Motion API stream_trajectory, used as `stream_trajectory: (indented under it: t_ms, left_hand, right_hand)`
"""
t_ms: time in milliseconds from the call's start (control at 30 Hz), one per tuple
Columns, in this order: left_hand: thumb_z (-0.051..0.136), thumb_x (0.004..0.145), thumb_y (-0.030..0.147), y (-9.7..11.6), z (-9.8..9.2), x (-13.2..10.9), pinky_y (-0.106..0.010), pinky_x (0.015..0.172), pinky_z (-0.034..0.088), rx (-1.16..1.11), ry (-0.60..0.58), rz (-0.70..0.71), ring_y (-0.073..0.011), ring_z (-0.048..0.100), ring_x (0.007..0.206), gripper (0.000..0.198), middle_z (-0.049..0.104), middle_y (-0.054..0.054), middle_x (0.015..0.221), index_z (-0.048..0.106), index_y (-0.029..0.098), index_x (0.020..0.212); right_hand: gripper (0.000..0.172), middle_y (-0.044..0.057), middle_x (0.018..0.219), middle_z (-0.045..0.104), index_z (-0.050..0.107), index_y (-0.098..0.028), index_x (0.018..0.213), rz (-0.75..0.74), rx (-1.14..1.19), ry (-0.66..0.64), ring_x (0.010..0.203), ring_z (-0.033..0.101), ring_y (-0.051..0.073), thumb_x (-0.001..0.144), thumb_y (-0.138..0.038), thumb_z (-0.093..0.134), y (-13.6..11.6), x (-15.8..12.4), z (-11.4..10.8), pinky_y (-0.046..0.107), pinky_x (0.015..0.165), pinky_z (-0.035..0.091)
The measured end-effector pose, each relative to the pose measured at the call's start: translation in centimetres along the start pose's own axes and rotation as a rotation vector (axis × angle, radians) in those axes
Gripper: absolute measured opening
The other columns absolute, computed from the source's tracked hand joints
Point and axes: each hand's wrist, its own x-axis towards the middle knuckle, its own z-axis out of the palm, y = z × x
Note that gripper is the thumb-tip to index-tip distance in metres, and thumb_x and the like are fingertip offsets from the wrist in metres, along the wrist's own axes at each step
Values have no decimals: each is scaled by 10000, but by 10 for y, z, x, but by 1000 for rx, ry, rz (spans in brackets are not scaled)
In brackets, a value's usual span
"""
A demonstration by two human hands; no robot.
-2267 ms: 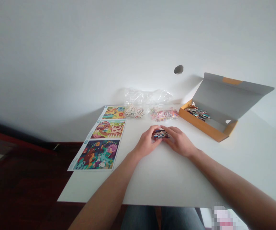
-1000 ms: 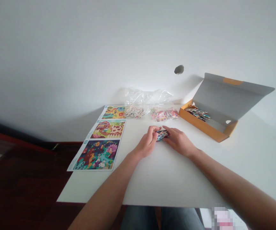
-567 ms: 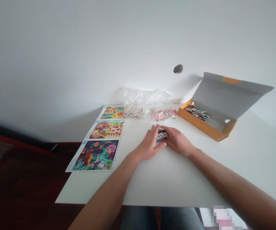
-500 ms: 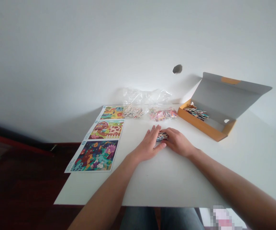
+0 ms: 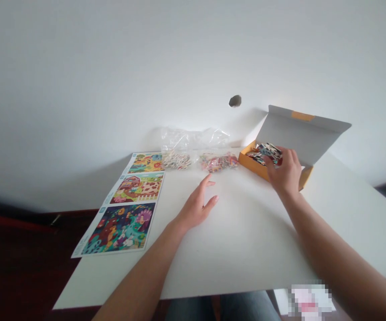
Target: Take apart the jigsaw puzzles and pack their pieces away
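My right hand (image 5: 284, 171) grips a stack of puzzle pieces (image 5: 270, 152) over the left part of an orange box (image 5: 257, 167), whose grey lid stands raised. More loose pieces (image 5: 255, 157) lie in the box beneath the stack. My left hand (image 5: 199, 204) rests at the middle of the white table, thumb and fingers apart, holding nothing. Behind it are two clear plastic bags, one with pale-edged pieces (image 5: 176, 160), the other with pink and red pieces (image 5: 218, 162).
Three colourful picture sheets form a column at the table's left: a top one (image 5: 146, 163), a farm scene (image 5: 137, 188) and a dark forest scene (image 5: 119, 228). A white wall (image 5: 112, 80) with a round hole (image 5: 235, 101) rises behind the table (image 5: 233, 258).
My right hand has moved from the table's middle to the box on the right, taking the stack of pieces with it. My left hand has let go of the pieces and opened.
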Motion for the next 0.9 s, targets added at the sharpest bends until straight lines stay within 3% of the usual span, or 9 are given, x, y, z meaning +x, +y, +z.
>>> stream_trajectory:
  t_ms: [133, 267, 367, 467, 600, 700, 900]
  left_hand:
    - [507, 943, 328, 0, 1, -1, -410, 1113, 348, 28, 7, -4, -209, 506, 1267, 620, 557, -121, 1334, 228, 220, 1486]
    - [515, 934, 321, -1, 1, 0, -409, 1102, 364, 49, 23, -6, -210, 518, 1251, 609, 566, -119, 1317, 254, 216, 1474]
    - [520, 930, 312, -2, 1, 1, -411, 1098, 371, 52, 27, -6, -212, 522, 1249, 598, 573, -116, 1309, 276, 216, 1467]
    - [524, 926, 308, -1, 1, 1, -415, 1093, 378, 59, 24, -7, -214, 527, 1243, 593, 581, -115, 1297, 287, 215, 1462]
    - [523, 927, 308, 0, 1, 1, -415, 1087, 388, 67, 18, -6, -213, 538, 1226, 578, 585, -117, 1284, 304, 207, 1452]
    - [522, 925, 298, 0, 1, 1, -414, 1084, 393, 77, 23, 17, -210, 541, 1213, 540, 589, -116, 1268, 345, 198, 1425]
    - [513, 924, 277, -1, 0, 2, -419, 1068, 407, 92, 9, 39, -218, 551, 1195, 484, 594, -109, 1245, 399, 208, 1389]
  right_hand:
    - [583, 188, 1250, 498, 470, -178, 1343, 127, -258, 32, 1129, 442, 383, 833, -435, 586, 14, 2, 2, 502, 923, 322]
    - [509, 171, 1231, 550, 508, -186, 1316, -35, -209, -129, 1107, 466, 352, 862, -415, 547, -3, -12, 10, 511, 965, 264]
    - [420, 151, 1121, 633, 549, -183, 1277, -147, -162, -303, 1038, 519, 312, 866, -244, 486, -15, -19, 15, 505, 961, 242]
    - [465, 136, 1048, 668, 626, -178, 1166, -91, -211, -353, 1002, 539, 293, 762, -58, 431, -11, -17, 14, 512, 936, 230]
    - [406, 152, 961, 653, 694, -176, 1006, 103, -346, -312, 982, 516, 322, 711, -56, 442, 13, -10, 9, 535, 887, 237]
    - [336, 180, 1012, 596, 707, -175, 959, 188, -405, -202, 1024, 469, 357, 734, -108, 467, 25, -5, 5, 545, 884, 238]
    - [279, 110, 1034, 593, 668, -203, 979, -80, -140, 10, 1015, 483, 271, 854, -154, 424, -6, -3, -3, 417, 895, 295]
